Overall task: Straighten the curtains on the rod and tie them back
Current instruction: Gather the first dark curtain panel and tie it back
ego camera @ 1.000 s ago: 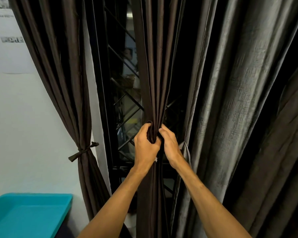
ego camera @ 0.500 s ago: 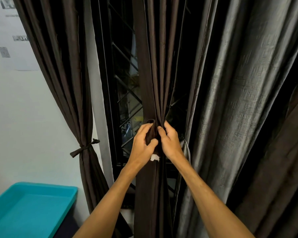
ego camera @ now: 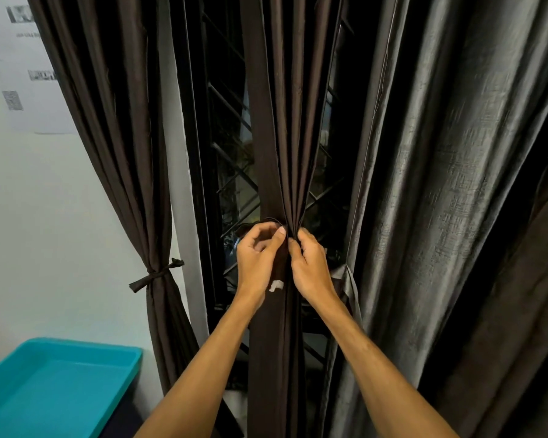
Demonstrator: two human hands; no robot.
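The dark brown pleated fabric curtain [ego camera: 276, 121] hangs in front of the black window grille [ego camera: 231, 191], gathered into a narrow bunch at mid-height. Both hands meet at that gather: the left hand [ego camera: 258, 259] pinches the fabric with curled fingers and thumb, and the right hand [ego camera: 310, 268] grips the folds just beside it. A small white tag [ego camera: 276, 285] shows between the wrists. To the left, another brown curtain [ego camera: 124, 153] is already tied with a knotted strip [ego camera: 155, 275].
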